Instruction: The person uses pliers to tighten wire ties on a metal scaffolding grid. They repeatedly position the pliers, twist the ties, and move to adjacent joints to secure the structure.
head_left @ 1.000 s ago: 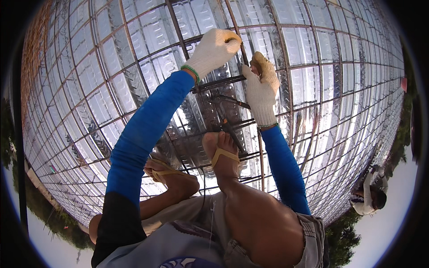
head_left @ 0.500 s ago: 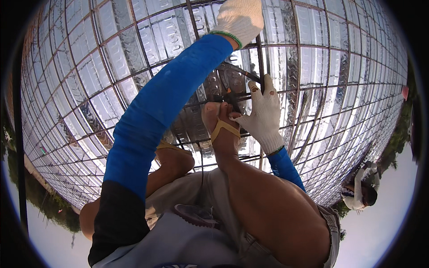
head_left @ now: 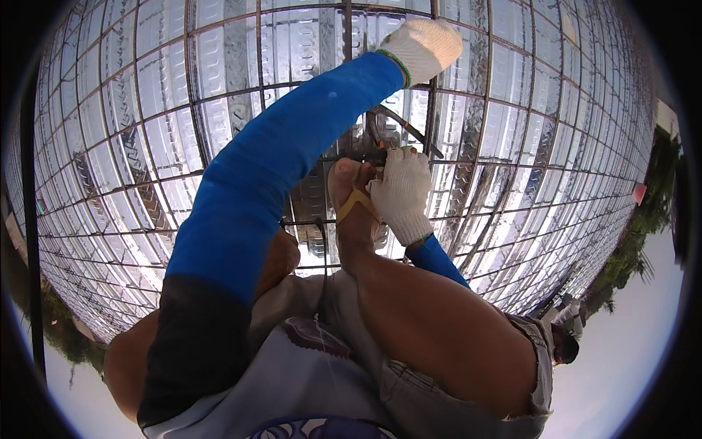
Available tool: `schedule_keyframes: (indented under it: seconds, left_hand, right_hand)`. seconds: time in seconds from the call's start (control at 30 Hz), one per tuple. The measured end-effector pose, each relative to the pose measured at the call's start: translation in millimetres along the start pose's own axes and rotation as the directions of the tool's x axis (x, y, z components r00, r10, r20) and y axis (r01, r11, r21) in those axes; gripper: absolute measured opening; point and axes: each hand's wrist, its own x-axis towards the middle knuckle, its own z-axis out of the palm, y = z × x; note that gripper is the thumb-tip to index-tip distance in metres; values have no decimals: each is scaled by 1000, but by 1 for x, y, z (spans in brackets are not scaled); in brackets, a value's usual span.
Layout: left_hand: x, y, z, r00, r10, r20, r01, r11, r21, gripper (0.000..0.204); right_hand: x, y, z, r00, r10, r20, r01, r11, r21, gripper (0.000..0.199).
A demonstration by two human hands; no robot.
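Note:
I squat on a grid of steel bars [head_left: 219,95] laid over shiny ribbed metal sheeting [head_left: 512,146]. My left hand [head_left: 428,44], in a white glove on a blue sleeve, reaches far forward and is closed around an upright bar [head_left: 433,95]. My right hand [head_left: 401,194], also gloved, sits by my right foot in a yellow sandal [head_left: 355,201]. It grips a small dark tool [head_left: 376,155] at a bar crossing. A dark curved wire [head_left: 409,132] runs just above that hand.
My bare knees and grey shorts [head_left: 329,366] fill the lower view. Another person in a dark cap [head_left: 564,344] is at the lower right edge. Trees [head_left: 636,249] and pale ground lie beyond the grid's rim.
My left hand has stretched farther forward along the bar. My right hand has dropped from beside it down to the crossing next to my foot.

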Motion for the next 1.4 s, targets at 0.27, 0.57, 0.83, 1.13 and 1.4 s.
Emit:
schedule_keyframes:
  seconds: [0.27,0.57,0.83,1.13,1.4]
  left_hand:
    - [5,-28,-40,976,50,212,-6,979,-202,20]
    - [10,-105,-82,806,-577,133,498,539,-679,34]
    - [29,-59,-61,367,-897,247,269,-152,-951,34]
    - [44,-47,-140,546,-810,211,173,-138,-975,39]
    - [26,95,-110,507,-571,645,-236,-812,-533,58]
  right_hand:
    - [-2,-7,-48,1000,9,-14,0,842,540,46]
    - [18,64,-73,997,39,65,-64,898,436,31]
    - [-6,68,-67,952,-84,-296,235,820,522,19]
    - [-34,28,-314,977,198,-79,-114,798,591,36]
    - [31,46,-360,977,197,82,-213,889,406,34]
